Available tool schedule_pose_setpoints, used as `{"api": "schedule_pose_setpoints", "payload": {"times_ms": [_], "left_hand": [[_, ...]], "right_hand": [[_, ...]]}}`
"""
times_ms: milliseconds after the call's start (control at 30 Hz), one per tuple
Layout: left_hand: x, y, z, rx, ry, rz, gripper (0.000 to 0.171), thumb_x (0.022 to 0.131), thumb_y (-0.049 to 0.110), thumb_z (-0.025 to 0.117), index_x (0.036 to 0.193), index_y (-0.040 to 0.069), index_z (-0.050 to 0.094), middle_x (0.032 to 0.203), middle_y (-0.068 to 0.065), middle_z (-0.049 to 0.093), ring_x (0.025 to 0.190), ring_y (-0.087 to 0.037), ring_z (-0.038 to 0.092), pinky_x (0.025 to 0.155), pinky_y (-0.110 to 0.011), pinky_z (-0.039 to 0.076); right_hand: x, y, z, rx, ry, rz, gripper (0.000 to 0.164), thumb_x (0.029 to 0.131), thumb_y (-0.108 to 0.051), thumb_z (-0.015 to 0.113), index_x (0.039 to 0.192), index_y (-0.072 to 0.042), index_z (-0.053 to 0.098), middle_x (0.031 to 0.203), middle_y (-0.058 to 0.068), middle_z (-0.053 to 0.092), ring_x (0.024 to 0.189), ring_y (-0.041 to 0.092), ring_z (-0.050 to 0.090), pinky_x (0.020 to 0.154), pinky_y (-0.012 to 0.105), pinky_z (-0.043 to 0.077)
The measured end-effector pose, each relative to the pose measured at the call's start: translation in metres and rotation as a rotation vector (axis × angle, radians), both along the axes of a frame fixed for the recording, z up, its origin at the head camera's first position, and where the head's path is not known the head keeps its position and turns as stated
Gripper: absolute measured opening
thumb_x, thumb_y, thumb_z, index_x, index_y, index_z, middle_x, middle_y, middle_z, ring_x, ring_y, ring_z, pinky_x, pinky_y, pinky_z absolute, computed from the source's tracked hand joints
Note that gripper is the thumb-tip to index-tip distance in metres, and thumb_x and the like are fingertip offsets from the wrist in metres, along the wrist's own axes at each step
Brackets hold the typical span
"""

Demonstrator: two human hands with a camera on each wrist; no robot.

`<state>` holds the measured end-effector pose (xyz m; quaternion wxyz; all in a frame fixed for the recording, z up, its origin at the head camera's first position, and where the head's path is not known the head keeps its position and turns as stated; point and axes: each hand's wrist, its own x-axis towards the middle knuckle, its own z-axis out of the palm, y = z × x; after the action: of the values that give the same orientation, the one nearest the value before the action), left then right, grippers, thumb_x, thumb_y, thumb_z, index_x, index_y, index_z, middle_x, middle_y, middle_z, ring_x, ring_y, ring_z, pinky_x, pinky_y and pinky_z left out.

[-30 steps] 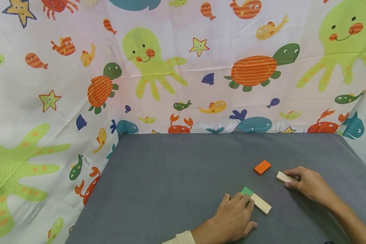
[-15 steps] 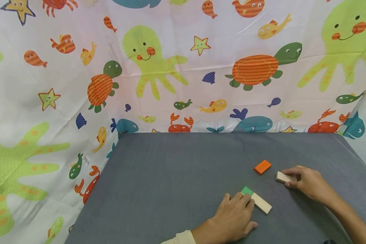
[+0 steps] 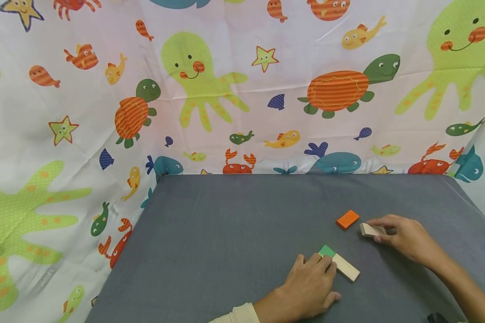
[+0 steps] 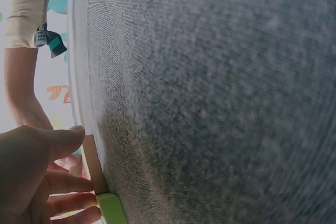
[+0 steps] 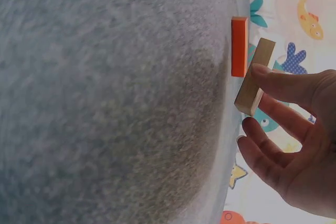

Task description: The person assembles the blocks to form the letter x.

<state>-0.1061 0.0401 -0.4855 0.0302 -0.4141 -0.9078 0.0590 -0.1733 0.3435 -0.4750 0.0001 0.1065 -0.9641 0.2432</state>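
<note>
My right hand [image 3: 408, 237] pinches a plain wooden block [image 3: 368, 230] between thumb and fingers, just right of an orange block [image 3: 348, 220]. In the right wrist view the held wooden block [image 5: 252, 87] is tilted and seems raised off the cloth, while the orange block [image 5: 239, 45] lies beyond it. My left hand [image 3: 305, 285] rests its fingertips at a green block [image 3: 327, 250], which lies end to end with a second wooden block [image 3: 346, 268]. In the left wrist view, the fingers touch the green block [image 4: 111, 208] and lie beside that wooden block [image 4: 94, 163].
Grey cloth covers the table [image 3: 226, 242]. A curtain [image 3: 226, 89] printed with sea animals hangs behind it and along the sides. A small dark object [image 3: 436, 318] shows at the bottom edge, near the right forearm.
My right hand has moved slightly left with its wooden block, which now tilts and sits closer to the orange block. The left hand and the other blocks stay put.
</note>
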Motion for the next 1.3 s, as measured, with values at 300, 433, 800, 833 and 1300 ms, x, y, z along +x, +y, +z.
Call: {"api": "schedule_pose_setpoints", "payload": {"times_ms": [300, 433, 800, 833, 1300], "left_hand": [[0.001, 0.000, 0.001, -0.017, 0.000, 0.005, 0.064, 0.102, 0.069, 0.052, 0.150, 0.026, 0.058, 0.135, 0.015, 0.054, 0.120, -0.003, 0.051, 0.086, -0.029, 0.042], [0.001, 0.000, 0.000, -0.014, 0.011, 0.007, 0.065, 0.102, 0.069, 0.053, 0.149, 0.026, 0.058, 0.136, 0.015, 0.054, 0.121, -0.003, 0.051, 0.086, -0.029, 0.043], [0.001, 0.000, 0.000, -0.012, 0.020, 0.012, 0.064, 0.101, 0.070, 0.054, 0.148, 0.026, 0.059, 0.134, 0.016, 0.054, 0.119, -0.002, 0.051, 0.084, -0.029, 0.040], [0.001, 0.000, 0.000, -0.015, 0.015, 0.012, 0.064, 0.101, 0.070, 0.053, 0.148, 0.026, 0.059, 0.134, 0.016, 0.054, 0.119, -0.002, 0.050, 0.084, -0.029, 0.040], [0.002, 0.000, -0.002, -0.005, 0.014, 0.011, 0.065, 0.101, 0.070, 0.054, 0.148, 0.026, 0.059, 0.133, 0.016, 0.054, 0.120, -0.002, 0.051, 0.084, -0.029, 0.040]], "right_hand": [[0.002, -0.011, 0.009, -0.015, 0.036, 0.027, 0.037, 0.084, -0.007, 0.088, 0.120, -0.010, 0.080, 0.119, 0.020, 0.074, 0.096, 0.037, 0.072, 0.075, 0.057, 0.055], [0.002, -0.018, 0.010, -0.026, 0.070, 0.063, 0.037, 0.082, -0.004, 0.089, 0.118, -0.011, 0.081, 0.117, 0.018, 0.075, 0.095, 0.035, 0.072, 0.075, 0.055, 0.056], [0.000, -0.031, 0.009, -0.028, 0.125, 0.142, 0.039, 0.077, -0.001, 0.092, 0.113, -0.012, 0.081, 0.112, 0.008, 0.077, 0.096, 0.030, 0.073, 0.080, 0.054, 0.058], [0.000, -0.032, 0.009, -0.029, 0.125, 0.151, 0.039, 0.077, -0.001, 0.092, 0.113, -0.011, 0.081, 0.112, 0.008, 0.077, 0.098, 0.030, 0.072, 0.081, 0.055, 0.058], [0.000, -0.045, 0.008, -0.014, 0.124, 0.230, 0.040, 0.077, -0.001, 0.091, 0.111, -0.020, 0.083, 0.115, 0.003, 0.076, 0.111, 0.036, 0.070, 0.090, 0.059, 0.055]]}}
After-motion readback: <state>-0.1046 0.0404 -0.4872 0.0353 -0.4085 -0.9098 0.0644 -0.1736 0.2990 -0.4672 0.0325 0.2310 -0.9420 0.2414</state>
